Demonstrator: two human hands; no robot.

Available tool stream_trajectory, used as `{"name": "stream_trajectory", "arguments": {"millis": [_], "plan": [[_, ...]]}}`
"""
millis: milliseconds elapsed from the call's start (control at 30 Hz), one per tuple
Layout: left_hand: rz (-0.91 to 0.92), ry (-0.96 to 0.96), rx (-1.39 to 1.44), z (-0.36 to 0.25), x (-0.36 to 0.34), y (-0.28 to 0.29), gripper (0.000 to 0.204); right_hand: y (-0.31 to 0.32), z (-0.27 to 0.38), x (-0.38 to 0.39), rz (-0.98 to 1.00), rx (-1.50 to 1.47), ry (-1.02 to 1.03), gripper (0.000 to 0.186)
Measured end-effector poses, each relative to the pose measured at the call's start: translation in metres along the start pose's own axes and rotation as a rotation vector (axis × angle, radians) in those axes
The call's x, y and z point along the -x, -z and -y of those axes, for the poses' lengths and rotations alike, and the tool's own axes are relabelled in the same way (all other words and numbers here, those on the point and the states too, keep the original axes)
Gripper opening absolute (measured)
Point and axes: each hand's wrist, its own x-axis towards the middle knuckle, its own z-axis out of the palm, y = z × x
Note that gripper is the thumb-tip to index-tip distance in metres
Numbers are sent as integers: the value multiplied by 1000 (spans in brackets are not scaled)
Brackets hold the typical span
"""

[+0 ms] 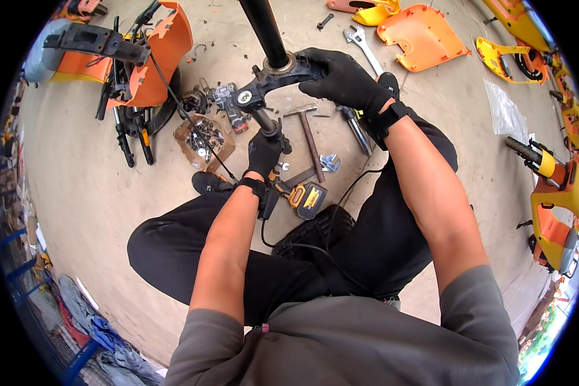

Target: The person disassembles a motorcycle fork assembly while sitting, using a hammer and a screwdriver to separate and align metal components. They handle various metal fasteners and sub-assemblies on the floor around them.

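Observation:
A black front fork (254, 92) stands in front of me, its thick black tube (262, 29) rising toward the top of the view. My left hand (264, 154), in a black glove, is closed around the fork's lower leg, below a round bolt head on the crown. My right hand (349, 80), also gloved, is wrapped over the crown's right end, beside the metal ring at the tube's base. Under the fork lie a hammer (311, 138) and an adjustable wrench (329, 163). Near my left wrist rests a yellow and black cordless power tool (307, 198), partly hidden by that hand.
A cardboard box of bolts (185, 145) and a grey cordless drill (225, 100) sit left of the fork. A large adjustable wrench (365, 51) and orange panel (424, 37) lie farther right. Partly dismantled orange vehicles (157, 61) flank me; a black cable (357, 180) crosses my legs.

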Motion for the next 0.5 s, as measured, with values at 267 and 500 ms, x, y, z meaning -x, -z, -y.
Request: {"name": "stream_trajectory", "arguments": {"millis": [267, 500], "plan": [[-35, -25, -108, 44, -5, -13, 23, -14, -9, 4, 177, 4, -81, 53], [36, -34, -186, 50, 1, -15, 33, -25, -15, 7, 179, 69, 15, 49]]}}
